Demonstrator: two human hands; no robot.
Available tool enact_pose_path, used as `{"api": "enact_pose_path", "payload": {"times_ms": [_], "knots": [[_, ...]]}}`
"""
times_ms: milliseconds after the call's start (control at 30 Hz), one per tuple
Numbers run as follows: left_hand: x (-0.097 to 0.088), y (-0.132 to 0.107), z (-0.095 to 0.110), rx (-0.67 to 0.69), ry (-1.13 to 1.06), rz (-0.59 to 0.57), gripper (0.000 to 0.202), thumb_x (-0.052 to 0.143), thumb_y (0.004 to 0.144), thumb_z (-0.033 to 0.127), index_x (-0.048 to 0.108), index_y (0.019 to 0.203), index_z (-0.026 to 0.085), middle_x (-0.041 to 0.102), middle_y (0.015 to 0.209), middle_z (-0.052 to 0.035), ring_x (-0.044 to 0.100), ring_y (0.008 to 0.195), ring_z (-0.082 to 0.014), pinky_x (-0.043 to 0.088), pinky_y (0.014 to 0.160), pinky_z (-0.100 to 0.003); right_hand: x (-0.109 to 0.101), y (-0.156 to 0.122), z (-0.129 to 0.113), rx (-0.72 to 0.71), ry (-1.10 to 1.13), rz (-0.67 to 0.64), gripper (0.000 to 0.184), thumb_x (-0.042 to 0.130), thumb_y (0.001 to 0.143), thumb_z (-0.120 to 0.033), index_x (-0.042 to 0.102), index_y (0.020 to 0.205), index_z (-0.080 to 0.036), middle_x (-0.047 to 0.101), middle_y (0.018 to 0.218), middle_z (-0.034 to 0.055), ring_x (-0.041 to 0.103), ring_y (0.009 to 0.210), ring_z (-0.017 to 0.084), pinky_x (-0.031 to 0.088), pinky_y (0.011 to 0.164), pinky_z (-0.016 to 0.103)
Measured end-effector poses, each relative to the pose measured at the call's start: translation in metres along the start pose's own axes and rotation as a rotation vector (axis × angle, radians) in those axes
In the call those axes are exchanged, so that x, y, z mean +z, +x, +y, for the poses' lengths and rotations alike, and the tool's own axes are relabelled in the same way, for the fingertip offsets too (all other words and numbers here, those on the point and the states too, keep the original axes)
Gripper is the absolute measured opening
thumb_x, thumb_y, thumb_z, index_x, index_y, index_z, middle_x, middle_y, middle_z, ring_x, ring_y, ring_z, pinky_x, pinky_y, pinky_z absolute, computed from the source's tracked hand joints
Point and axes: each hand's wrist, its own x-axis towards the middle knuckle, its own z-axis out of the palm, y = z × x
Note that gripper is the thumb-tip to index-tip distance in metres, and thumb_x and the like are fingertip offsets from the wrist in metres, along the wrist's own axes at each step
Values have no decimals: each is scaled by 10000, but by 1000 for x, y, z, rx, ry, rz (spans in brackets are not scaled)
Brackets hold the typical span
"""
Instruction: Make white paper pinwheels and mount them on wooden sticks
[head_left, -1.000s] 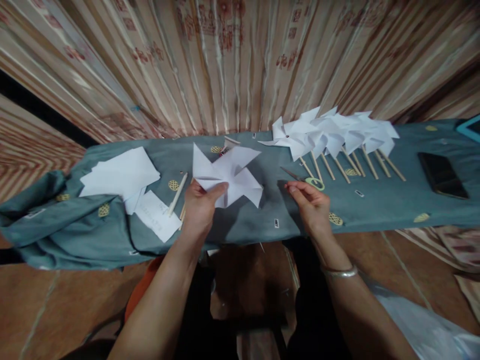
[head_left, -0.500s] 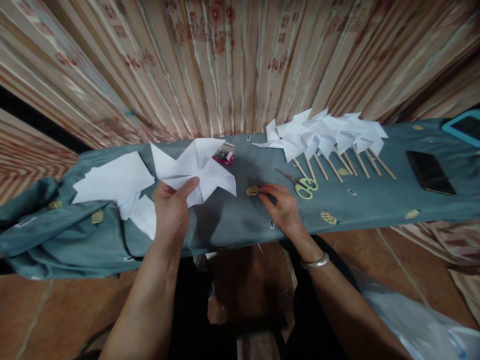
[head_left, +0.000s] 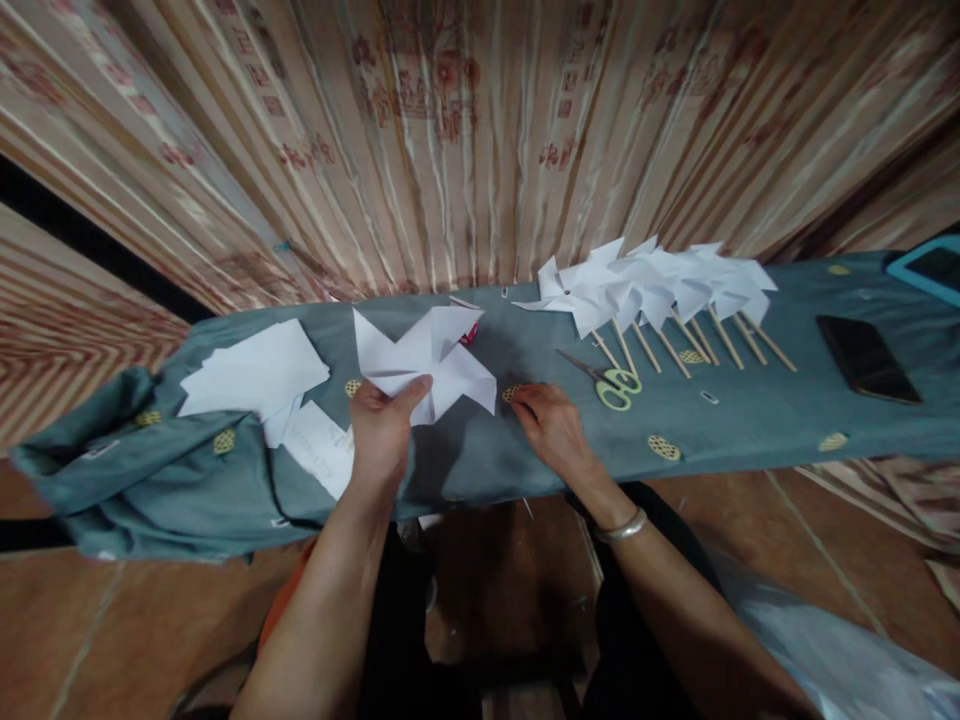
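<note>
My left hand [head_left: 384, 425] pinches a white paper pinwheel [head_left: 450, 375], its thumb pressed near the middle of the folded blades. My right hand [head_left: 551, 425] is held over the cloth to the right, fingertips drawn together; whatever may be between them is too small to make out. Behind the pinwheel, a small red box [head_left: 470, 333] is mostly covered by the paper. Green-handled scissors [head_left: 616, 388] lie to the right of my right hand. Several finished pinwheels on sticks [head_left: 645, 285] overlap in a row at the back right.
A stack of white paper [head_left: 259, 370] lies on the left, with a printed sheet [head_left: 322, 445] beside it. On the right are a black phone [head_left: 866, 358] and a blue-edged device [head_left: 926, 270]. A grey-green cloth [head_left: 480, 475] covers the narrow table, and a curtain [head_left: 450, 150] hangs behind.
The view has shifted somewhat. The pinwheel in my left hand now covers more of the red box and is nearer my right hand, whose fingertips remain together.
</note>
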Motion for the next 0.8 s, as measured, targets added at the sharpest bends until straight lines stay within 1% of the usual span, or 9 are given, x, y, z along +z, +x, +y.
{"api": "enact_pose_path", "payload": {"times_ms": [200, 333, 400, 500, 600, 800], "knots": [[-3, -5, 0, -92, 44, -13, 295, 788, 562, 263, 689, 808, 133, 730, 807, -48, 679, 795, -220, 523, 789, -346, 0, -14, 1, -105, -22, 11, 253, 430, 945, -204, 681, 973, -195, 718, 1008, 106, 658, 973, 244, 532, 898, 399], [-1, -7, -1, -88, 11, -28, 298, 787, 548, 238, 694, 814, 141, 739, 837, -43, 672, 781, -202, 515, 775, -325, -3, -20, 5, -156, -25, 0, 264, 410, 945, -204, 672, 968, -191, 708, 1048, 116, 654, 995, 245, 526, 918, 422], [0, -8, -1, -101, -8, -27, 311, 790, 537, 230, 694, 821, 146, 742, 822, -40, 669, 751, -197, 515, 747, -316, -6, -21, 7, -140, 2, 5, 253, 418, 937, -211, 671, 951, -194, 698, 1074, 118, 645, 1018, 245, 518, 930, 428], [2, -10, -3, -123, -15, -34, 304, 796, 527, 235, 693, 801, 151, 740, 790, -36, 663, 716, -194, 514, 714, -312, -12, -23, 9, -63, 38, 13, 225, 449, 921, -239, 671, 912, -203, 681, 1114, 117, 628, 1050, 250, 502, 946, 438], [3, -10, -5, -109, -23, -46, 314, 804, 520, 238, 691, 800, 153, 743, 805, -36, 667, 733, -198, 511, 726, -315, -18, -25, 12, 5, 49, -2, 206, 475, 904, -252, 674, 892, -201, 670, 1139, 119, 617, 1067, 258, 485, 960, 449], [2, -8, -12, -105, 11, -53, 355, 820, 531, 252, 687, 840, 141, 739, 801, -32, 662, 713, -190, 501, 720, -310, -26, -28, 23, 69, 51, -22, 195, 507, 876, -262, 694, 857, -208, 645, 1187, 122, 601, 1107, 263, 468, 971, 451]]}}
